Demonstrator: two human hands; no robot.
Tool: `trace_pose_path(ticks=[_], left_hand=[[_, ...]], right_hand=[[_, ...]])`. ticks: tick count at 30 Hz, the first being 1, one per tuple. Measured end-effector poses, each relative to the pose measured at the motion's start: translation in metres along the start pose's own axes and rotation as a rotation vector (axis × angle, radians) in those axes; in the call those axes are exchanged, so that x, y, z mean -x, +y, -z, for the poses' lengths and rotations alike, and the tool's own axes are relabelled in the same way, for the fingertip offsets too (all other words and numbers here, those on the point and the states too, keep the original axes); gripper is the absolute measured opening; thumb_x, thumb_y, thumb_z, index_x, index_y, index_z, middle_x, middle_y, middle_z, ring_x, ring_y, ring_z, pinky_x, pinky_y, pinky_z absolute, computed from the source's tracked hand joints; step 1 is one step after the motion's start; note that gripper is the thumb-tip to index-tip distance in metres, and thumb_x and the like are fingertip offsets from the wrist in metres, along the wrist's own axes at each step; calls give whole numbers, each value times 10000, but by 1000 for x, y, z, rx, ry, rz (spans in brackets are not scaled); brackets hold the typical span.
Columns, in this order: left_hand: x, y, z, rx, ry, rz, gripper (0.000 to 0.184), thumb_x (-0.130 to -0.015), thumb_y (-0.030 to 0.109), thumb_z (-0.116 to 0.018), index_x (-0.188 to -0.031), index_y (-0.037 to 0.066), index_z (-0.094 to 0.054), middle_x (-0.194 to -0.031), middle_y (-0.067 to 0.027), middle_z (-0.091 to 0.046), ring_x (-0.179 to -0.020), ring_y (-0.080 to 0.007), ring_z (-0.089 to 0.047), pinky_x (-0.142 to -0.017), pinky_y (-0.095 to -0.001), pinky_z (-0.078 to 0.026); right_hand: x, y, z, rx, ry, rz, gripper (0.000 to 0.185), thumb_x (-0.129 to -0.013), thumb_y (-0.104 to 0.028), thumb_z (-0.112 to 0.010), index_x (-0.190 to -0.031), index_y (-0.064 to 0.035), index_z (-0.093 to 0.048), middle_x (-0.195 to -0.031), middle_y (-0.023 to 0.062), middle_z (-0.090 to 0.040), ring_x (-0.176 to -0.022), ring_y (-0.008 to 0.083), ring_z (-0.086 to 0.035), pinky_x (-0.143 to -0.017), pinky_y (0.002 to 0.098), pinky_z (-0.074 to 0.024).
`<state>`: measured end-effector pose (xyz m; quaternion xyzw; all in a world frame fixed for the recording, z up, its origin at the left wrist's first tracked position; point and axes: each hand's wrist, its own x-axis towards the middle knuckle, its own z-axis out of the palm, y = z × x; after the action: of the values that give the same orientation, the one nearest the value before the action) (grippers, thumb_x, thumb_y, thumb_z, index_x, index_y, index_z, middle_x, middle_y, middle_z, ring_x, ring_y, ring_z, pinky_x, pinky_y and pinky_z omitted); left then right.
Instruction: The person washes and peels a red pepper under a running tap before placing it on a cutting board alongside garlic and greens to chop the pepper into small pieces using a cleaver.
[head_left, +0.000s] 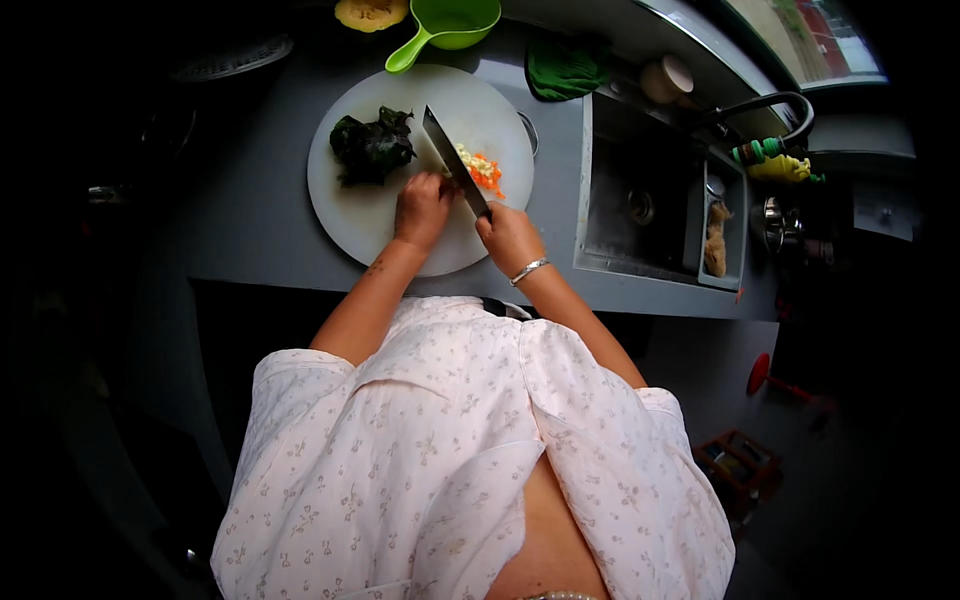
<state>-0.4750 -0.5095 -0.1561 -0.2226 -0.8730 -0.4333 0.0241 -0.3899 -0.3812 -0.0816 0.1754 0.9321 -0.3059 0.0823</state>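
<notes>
My right hand [510, 238] is wrapped round the handle of a kitchen knife [452, 158], its broad dark blade slanting up and left over a round white cutting board [440, 250]. Close to the left of the blade, my left hand [424, 210] has its fingers curled down at the board; what they press on, if anything, is hidden. To the right of the blade lie chopped orange pieces [487, 176] and pale yellowish bits [468, 158]. A bunch of dark leafy greens [372, 146] rests on the board's left part.
Behind the board sit a green dipper [455, 22] and a cut yellow squash [370, 12]. A green cloth [566, 68] lies near the sink [640, 240], which has a black faucet [790, 98] and a grey side basket [735, 240]. The grey counter's [270, 250] front edge is at my waist.
</notes>
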Motion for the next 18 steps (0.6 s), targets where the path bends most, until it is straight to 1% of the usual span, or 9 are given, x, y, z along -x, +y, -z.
trace_pose_path(ticks=[3, 5, 6, 8, 12, 14, 18], left_hand=[[1, 0, 3, 9, -11, -4, 113, -757, 129, -670, -764, 39, -602, -810, -150, -602, -807, -346, -573, -730, -446, -465], [3, 0, 5, -11, -6, -47, 136, -751, 150, -685, -798, 41, -619, -829, -145, -605, -818, -342, -574, -738, -440, -468], [3, 2, 7, -11, 0, -49, 136, -751, 150, -685, -798, 41, -619, -829, -145, -605, -818, -342, -574, -738, -440, -468], [7, 6, 12, -1, 57, -75, 130, -749, 135, -696, -823, 39, -649, -827, -139, -624, -795, -333, -585, -698, -420, -472], [11, 2, 9, -2, 76, -45, 139, -757, 148, -692, -829, 37, -648, -816, -133, -616, -789, -333, -581, -693, -419, -473], [10, 0, 7, -25, 62, -36, 135, -765, 153, -686, -832, 40, -652, -798, -130, -608, -784, -332, -577, -702, -423, -471], [9, 0, 6, -20, 46, -16, 114, -756, 150, -669, -802, 47, -654, -810, -141, -607, -807, -333, -572, -750, -429, -465]], right_hand=[[-3, -3, 1, -83, -7, -28, 214, -822, -193, -525, -863, 9, -584, -747, 253, -607, -725, 421, -593, -669, 468, -478], [-5, 6, 0, -279, -1, -38, 200, -820, -183, -530, -863, 5, -582, -737, 244, -604, -711, 412, -593, -647, 449, -472], [-5, 7, 4, -277, 1, -32, 200, -820, -183, -530, -863, 5, -582, -737, 244, -604, -711, 412, -593, -647, 449, -472], [3, 5, 9, -275, 11, -32, 186, -819, -170, -529, -864, 0, -588, -709, 232, -599, -682, 408, -588, -627, 441, -464], [12, 1, 15, -224, -23, -3, 186, -821, -173, -528, -858, -3, -593, -693, 229, -598, -675, 413, -587, -631, 450, -468], [14, -1, 11, -132, -9, 20, 185, -823, -178, -528, -842, -7, -595, -688, 232, -595, -680, 421, -588, -636, 467, -466], [13, -6, 6, -159, -31, -17, 193, -825, -184, -526, -824, -2, -589, -721, 243, -602, -710, 425, -592, -654, 486, -467]])
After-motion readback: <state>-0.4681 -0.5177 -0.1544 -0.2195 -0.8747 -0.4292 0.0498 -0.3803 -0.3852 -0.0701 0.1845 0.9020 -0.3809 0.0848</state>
